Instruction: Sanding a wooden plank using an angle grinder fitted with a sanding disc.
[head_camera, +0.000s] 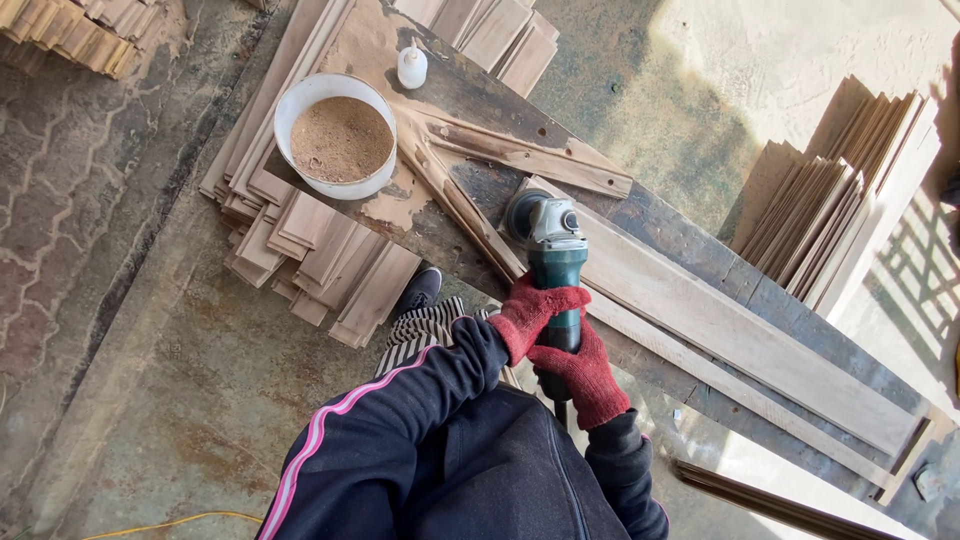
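Standing by the bench here. Person's got both hands in red knit gloves wrapped round a teal angle grinder. Left hand sits higher up the body, closer to the grey head, fingers curled tight round the barrel. Right hand is lower, at the tail end nearer the person's body, also clamped shut on the grip w/ the cord dropping out below it. So both fists closed on the tool, no fingers spread.

Taking the grinder as the landmark: its long axis runs pretty much straight away from the person, disc end far, cord end near. The disc rests at the end of a long pale plank, which stretches off to the right of the grinder along the dark workbench. So the plank's long axis lies crosswise-ish to the tool, and the left hand is the one nearer the contact point.

Just left of the grinder head there's a couple of glued-up scrap strips. Further left and beyond, a white bucket of sawdust, and past that a small white glue bottle. Stacks of thin boards hang off the bench edge to the left, another stack leans well off to the right.
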